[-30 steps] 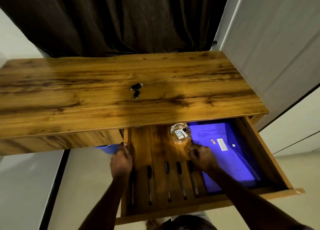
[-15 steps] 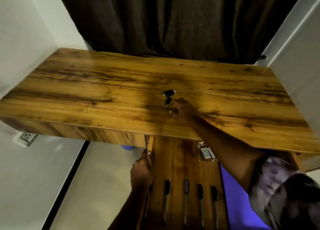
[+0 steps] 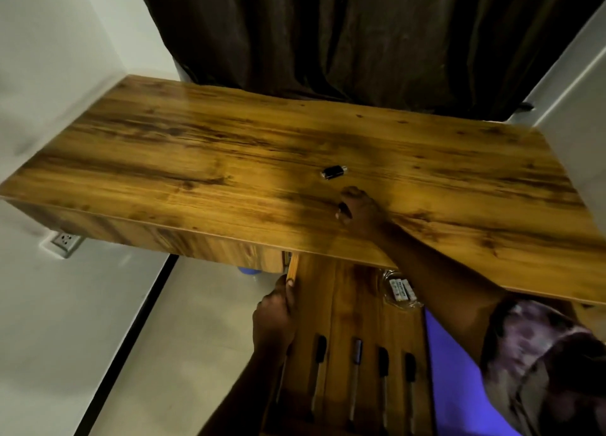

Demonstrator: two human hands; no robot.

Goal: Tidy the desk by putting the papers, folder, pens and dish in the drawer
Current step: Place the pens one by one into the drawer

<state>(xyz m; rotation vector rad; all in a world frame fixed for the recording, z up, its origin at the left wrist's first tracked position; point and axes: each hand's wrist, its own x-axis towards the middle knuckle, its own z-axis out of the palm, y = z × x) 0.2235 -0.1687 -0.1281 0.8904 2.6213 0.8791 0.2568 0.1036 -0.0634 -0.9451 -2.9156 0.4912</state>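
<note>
Here's the open wooden drawer (image 3: 355, 298), pulled out from under the long brown wood-grain counter (image 3: 196, 160), and both hands are busy around it. The left hand (image 3: 273, 317) is clamped on the drawer's left side wall, fingers curled over the outside and thumb lying along the top edge. The right hand (image 3: 359, 211) reaches out over the drawer and lands on the counter just above its back end. Its fingers are bunched together and pinching a small black piece (image 3: 343, 208) that peeks out between thumb and fingertips. What exactly that piece is, I can't tell.

Just beyond that hand, farther from the drawer, a small black oblong object with a pale tip (image 3: 333, 172) lies alone on the counter, not touched by anything.

Inside the drawer, four dark-capped pens (image 3: 356, 350) lie side by side in a neat row on the left half of its floor. The round clear glass dish (image 3: 396, 304) sits towards the back, partly under the right forearm, with little white cylinders (image 3: 400, 289) in it. The purple plastic folder (image 3: 459, 380) lies flat in the right half, and a patterned sleeve (image 3: 541, 353) covers part of it.

A dark brown curtain (image 3: 360, 35) hangs behind the drawer, past the counter. A white wall socket (image 3: 65, 240) sits well off to the drawer's left.
</note>
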